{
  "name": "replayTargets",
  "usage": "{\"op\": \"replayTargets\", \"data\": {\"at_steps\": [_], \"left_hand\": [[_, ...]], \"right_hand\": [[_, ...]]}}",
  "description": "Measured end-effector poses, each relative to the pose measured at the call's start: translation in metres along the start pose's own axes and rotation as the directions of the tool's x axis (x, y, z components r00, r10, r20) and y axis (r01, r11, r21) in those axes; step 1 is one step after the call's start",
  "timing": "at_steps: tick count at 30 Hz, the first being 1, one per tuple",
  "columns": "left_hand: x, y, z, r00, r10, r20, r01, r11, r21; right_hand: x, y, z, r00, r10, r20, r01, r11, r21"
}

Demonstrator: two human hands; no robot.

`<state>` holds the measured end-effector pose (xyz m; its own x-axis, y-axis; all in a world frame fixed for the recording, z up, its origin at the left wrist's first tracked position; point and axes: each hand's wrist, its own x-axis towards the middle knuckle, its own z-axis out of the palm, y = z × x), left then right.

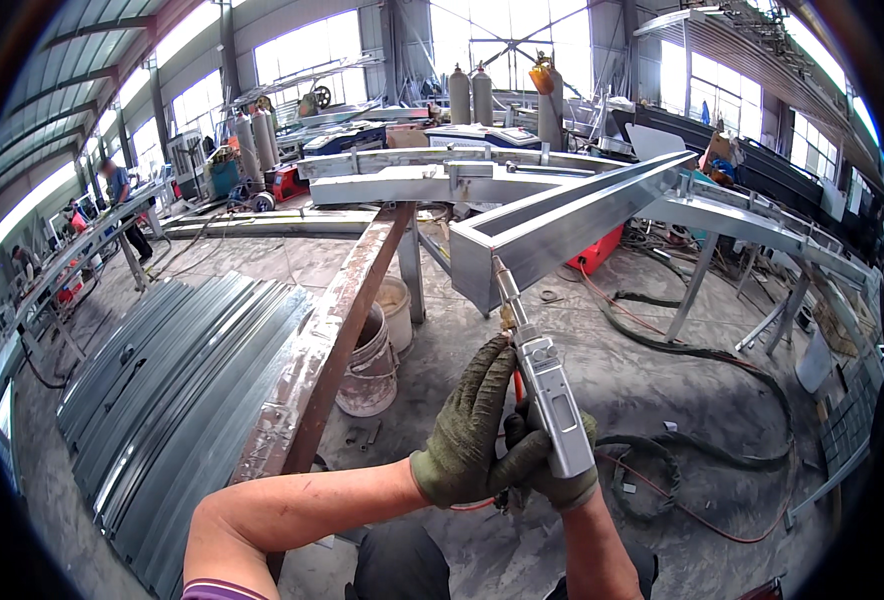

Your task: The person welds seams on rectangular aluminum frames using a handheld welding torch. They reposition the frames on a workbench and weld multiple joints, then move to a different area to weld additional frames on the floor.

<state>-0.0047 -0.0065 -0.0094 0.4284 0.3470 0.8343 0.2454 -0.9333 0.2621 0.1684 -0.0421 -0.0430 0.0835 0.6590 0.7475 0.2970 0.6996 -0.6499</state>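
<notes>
A silver, box-bodied handheld laser welding gun (560, 405) points up and away from me, its slim nozzle tip at the near end corner of a rectangular metal frame (562, 243). My right hand (574, 470), in a dark green glove, is wrapped round the gun from below; the body hides most of its fingers. My left hand (465, 430), gloved alike, lies along the gun's left side. Its fingers are stretched out with the tips by the gun's neck, and the thumb reaches toward my right hand. An orange-red hose shows between the hands.
A rusty brown beam (327, 345) runs along the left, beside dirty buckets (369, 375) and stacked grey metal strips (177, 410). Hoses and cables (727, 462) coil across the floor at right. Gas cylinders (482, 97) stand behind; a person (119, 185) is at far left.
</notes>
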Motion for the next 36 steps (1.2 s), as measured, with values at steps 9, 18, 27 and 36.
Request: {"op": "replayTargets", "data": {"at_steps": [9,18,27,36], "left_hand": [[0.003,0.001,-0.001,1.0,-0.006,0.024,0.007,1.0,-0.027],[0.003,0.002,-0.001,1.0,0.006,0.017,-0.006,1.0,-0.02],[0.0,0.001,0.0,0.999,-0.013,0.038,0.014,1.0,-0.02],[0.002,0.001,0.0,0.999,-0.016,0.044,0.016,1.0,0.006]], "right_hand": [[0.005,-0.003,-0.002,1.0,-0.029,0.01,0.029,1.0,-0.007],[0.001,0.007,-0.003,0.997,-0.076,0.017,0.078,0.991,-0.107],[-0.001,0.006,-0.002,0.997,0.041,0.058,-0.044,0.997,0.062],[-0.003,0.014,-0.011,0.991,-0.033,0.133,0.036,0.999,-0.02]]}}
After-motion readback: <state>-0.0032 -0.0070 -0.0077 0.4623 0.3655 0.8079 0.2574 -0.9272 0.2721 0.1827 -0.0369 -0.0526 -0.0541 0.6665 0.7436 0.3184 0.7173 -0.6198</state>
